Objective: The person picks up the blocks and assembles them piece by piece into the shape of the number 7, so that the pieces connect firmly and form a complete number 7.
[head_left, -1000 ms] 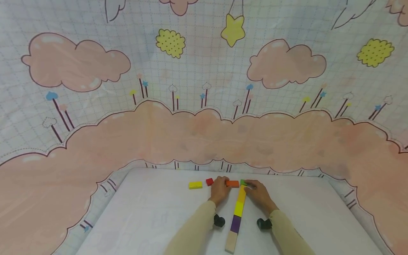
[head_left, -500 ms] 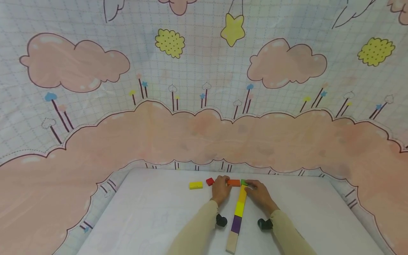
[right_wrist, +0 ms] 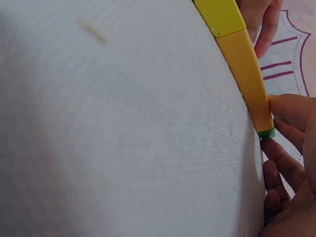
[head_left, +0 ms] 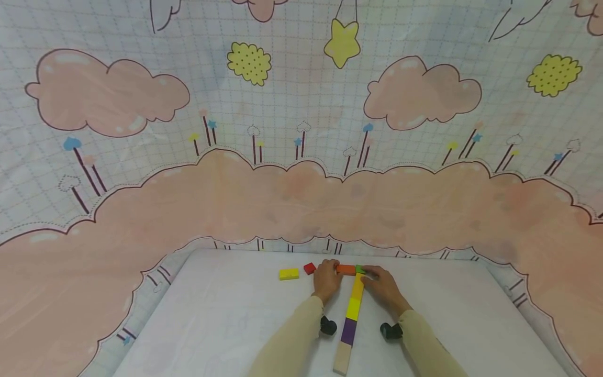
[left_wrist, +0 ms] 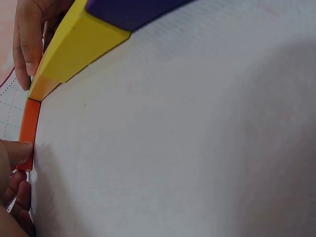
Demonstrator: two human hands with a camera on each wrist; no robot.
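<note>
A row of blocks runs away from me in the head view: a plain wood block (head_left: 342, 358), a purple block (head_left: 348, 331), a yellow block (head_left: 353, 309), a light-orange block (head_left: 358, 287) and a small green block (head_left: 359, 269) at the far end. My left hand (head_left: 327, 280) pinches an orange block (head_left: 346, 270) at its left end; its other end meets the green block, forming a corner. At that corner my right hand (head_left: 383, 288) curls its fingers about the green block (right_wrist: 266, 133), thumb against the light-orange block (right_wrist: 247, 74).
Left of my left hand lie a small red block (head_left: 309, 268) and a yellow block (head_left: 289, 274). The white tabletop (head_left: 212, 314) ends at a cloud-printed curtain (head_left: 292, 204) behind the blocks. Dark wrist cameras (head_left: 328, 325) hang under both sleeves.
My left hand has slid the orange block slightly right, and the gap between it and the green block has closed. My right hand has stayed almost still.
</note>
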